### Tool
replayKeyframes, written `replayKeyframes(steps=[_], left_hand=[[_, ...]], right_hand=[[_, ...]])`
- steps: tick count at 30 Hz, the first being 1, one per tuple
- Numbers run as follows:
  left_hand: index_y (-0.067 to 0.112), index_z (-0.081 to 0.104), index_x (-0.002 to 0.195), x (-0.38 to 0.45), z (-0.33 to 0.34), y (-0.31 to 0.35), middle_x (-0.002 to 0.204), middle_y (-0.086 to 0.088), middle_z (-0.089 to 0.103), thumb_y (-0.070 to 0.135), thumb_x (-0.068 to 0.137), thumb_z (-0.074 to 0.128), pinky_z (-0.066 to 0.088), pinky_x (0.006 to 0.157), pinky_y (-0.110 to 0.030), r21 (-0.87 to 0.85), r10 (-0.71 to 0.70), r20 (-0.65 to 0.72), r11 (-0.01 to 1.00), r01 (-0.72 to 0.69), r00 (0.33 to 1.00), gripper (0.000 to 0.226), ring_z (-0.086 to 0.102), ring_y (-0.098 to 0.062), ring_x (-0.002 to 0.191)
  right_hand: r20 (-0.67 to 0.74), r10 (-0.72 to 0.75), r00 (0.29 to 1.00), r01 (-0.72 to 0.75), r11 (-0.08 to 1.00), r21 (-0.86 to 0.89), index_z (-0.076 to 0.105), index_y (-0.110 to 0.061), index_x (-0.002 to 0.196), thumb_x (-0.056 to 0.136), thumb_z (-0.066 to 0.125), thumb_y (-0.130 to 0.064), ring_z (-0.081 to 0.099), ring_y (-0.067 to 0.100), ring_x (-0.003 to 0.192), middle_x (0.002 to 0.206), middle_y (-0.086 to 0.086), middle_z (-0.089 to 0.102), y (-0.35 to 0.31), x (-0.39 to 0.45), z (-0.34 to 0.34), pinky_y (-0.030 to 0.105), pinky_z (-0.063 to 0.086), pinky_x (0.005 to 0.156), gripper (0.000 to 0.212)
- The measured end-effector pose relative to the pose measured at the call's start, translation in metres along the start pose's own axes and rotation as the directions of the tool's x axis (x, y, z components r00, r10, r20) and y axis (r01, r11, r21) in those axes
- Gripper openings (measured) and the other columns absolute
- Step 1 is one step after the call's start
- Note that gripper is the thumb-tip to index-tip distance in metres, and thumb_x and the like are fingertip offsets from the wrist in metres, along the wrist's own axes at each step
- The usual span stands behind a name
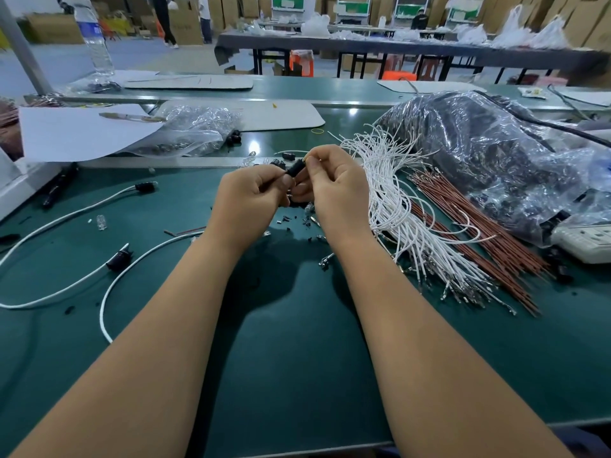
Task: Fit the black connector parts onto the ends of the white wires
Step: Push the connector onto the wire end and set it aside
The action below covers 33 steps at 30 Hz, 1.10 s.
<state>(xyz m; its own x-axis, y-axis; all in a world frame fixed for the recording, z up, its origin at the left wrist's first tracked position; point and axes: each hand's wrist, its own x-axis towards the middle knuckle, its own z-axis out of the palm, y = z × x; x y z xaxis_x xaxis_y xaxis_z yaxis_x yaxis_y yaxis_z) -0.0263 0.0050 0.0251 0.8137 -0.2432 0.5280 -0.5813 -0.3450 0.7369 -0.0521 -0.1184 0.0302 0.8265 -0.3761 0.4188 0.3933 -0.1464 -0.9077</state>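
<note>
Both my hands are raised above the middle of the green bench [297, 375]. My left hand [251, 196] and right hand [334, 183] each pinch one black connector part [294, 169] held between them. Toward the bench's right edge lies the bundle of white wires [396, 206], with brown wires [479, 233] beside it. Farther back sits a plastic bag [489, 153].
</note>
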Motion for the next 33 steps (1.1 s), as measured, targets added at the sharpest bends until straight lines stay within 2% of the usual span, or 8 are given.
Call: replayKeyframes(steps=[4,8,11,16,24,28,30,33], left_hand=[[0.008,0.064,0.069,-0.001,0.0019,0.0012,0.062,-0.003,0.06,0.007,0.093,0.056,0.037,0.057,-0.023,-0.063,-0.027,-0.018,0.998,0.026,0.999,0.025,0.045,-0.01,0.059],[0.007,0.065,0.069,-0.0001,0.001,0.0003,0.062,-0.006,0.061,0.008,0.093,0.056,0.038,0.057,-0.027,-0.067,-0.034,-0.043,0.997,0.031,0.998,0.025,0.048,-0.016,0.06],[0.006,0.065,0.071,0.0,0.0014,0.0003,0.066,-0.011,0.063,0.009,0.093,0.056,0.038,0.057,-0.029,-0.062,-0.044,-0.04,0.997,0.041,0.998,0.025,0.048,-0.023,0.06],[0.009,0.066,0.075,-0.0008,0.0002,0.0009,0.066,-0.008,0.064,0.01,0.094,0.056,0.04,0.057,-0.024,-0.041,-0.061,-0.031,0.997,0.06,0.998,0.021,0.05,-0.011,0.058],[0.009,0.065,0.086,0.0043,-0.0032,-0.0019,0.073,-0.008,0.064,0.021,0.092,0.065,0.046,0.06,-0.03,-0.084,-0.073,-0.089,0.994,0.065,0.993,0.013,0.054,-0.014,0.065],[0.007,0.066,0.086,0.0046,-0.0013,0.0006,0.061,0.01,0.061,0.006,0.089,0.065,0.04,0.052,-0.015,-0.128,-0.088,-0.034,0.988,0.083,0.996,0.003,0.05,0.0,0.051],[0.001,0.067,0.09,0.0046,-0.0022,0.0024,0.064,0.003,0.062,0.003,0.089,0.064,0.039,0.052,-0.012,-0.137,-0.107,-0.011,0.985,0.104,0.994,0.004,0.05,0.0,0.052],[-0.002,0.068,0.095,0.0059,-0.0056,0.0041,0.067,-0.009,0.059,0.004,0.09,0.064,0.036,0.052,-0.014,-0.122,-0.119,0.026,0.985,0.121,0.993,0.009,0.046,-0.01,0.056]], right_hand=[[-0.016,-0.042,0.999,0.04,0.992,-0.116,0.057,-0.024,0.076,0.096,0.053,-0.007,0.062,0.013,0.052,0.068,0.003,0.064,0.0005,-0.0009,-0.0021,0.031,0.055,0.055,0.026],[-0.024,-0.11,0.994,0.098,0.948,-0.302,0.063,-0.022,0.081,0.092,0.057,-0.012,0.066,0.022,0.063,0.07,0.0,0.067,0.002,0.0006,-0.0022,0.045,0.056,0.065,0.016],[-0.018,-0.145,0.989,0.131,0.93,-0.343,0.066,-0.019,0.082,0.088,0.056,-0.009,0.066,0.024,0.063,0.067,-0.003,0.065,0.0019,-0.0011,-0.0031,0.045,0.055,0.063,0.015],[0.02,-0.186,0.982,0.178,0.895,-0.408,0.068,-0.013,0.081,0.084,0.06,-0.011,0.062,0.016,0.062,0.064,-0.005,0.066,0.0039,-0.005,-0.0012,0.039,0.053,0.065,0.009],[0.041,-0.088,0.995,0.096,0.963,-0.253,0.068,-0.012,0.081,0.087,0.07,-0.024,0.069,0.021,0.066,0.071,0.001,0.07,0.0013,-0.0032,-0.0015,0.043,0.058,0.067,0.014],[0.046,0.018,0.999,-0.015,0.998,-0.064,0.065,-0.009,0.077,0.086,0.072,-0.014,0.069,0.023,0.059,0.072,0.012,0.07,-0.0026,-0.0016,-0.0021,0.029,0.056,0.054,0.012],[0.056,0.093,0.994,-0.095,0.995,0.026,0.063,-0.008,0.079,0.086,0.072,-0.01,0.067,0.017,0.054,0.068,0.01,0.069,-0.0048,0.0,-0.0006,0.021,0.051,0.048,0.011],[0.075,0.143,0.987,-0.15,0.983,0.101,0.063,-0.007,0.081,0.086,0.071,-0.007,0.066,0.013,0.055,0.067,0.008,0.068,-0.0051,0.0036,-0.0001,0.02,0.051,0.05,0.009]])
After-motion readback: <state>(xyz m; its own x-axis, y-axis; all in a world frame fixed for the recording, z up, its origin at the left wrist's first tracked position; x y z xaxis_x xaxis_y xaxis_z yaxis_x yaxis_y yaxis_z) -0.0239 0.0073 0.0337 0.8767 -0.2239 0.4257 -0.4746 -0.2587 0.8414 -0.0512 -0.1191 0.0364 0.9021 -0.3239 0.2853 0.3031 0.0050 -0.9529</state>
